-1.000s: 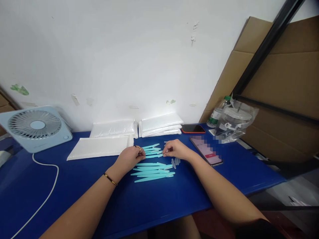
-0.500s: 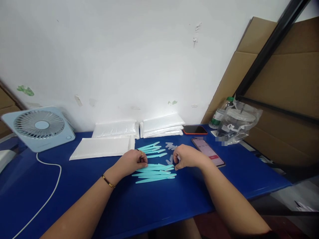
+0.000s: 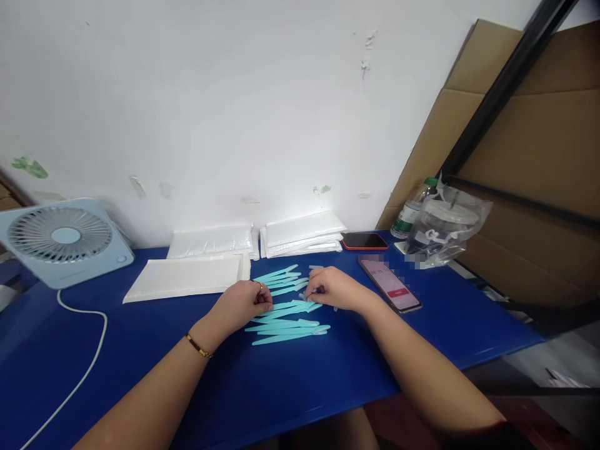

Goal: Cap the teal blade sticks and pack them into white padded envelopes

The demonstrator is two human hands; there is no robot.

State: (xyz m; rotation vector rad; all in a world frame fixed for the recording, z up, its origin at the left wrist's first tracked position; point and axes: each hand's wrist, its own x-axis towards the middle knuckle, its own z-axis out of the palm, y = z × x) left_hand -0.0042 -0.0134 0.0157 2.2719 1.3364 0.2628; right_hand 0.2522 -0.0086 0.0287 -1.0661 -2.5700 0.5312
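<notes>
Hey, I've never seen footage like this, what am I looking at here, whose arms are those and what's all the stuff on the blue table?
One camera worn on a person's head looks down at their own bare hands. The left hand and right hand pinch the two ends of a thin teal plastic stick; more teal sticks lie on the blue table. Around them: white padded envelopes, a desk fan, two phones, and a bottle beside a clear bag.

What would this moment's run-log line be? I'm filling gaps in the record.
left hand: on teal sticks | right hand: pinching stick end | table: blue | phone: right of hands
</notes>
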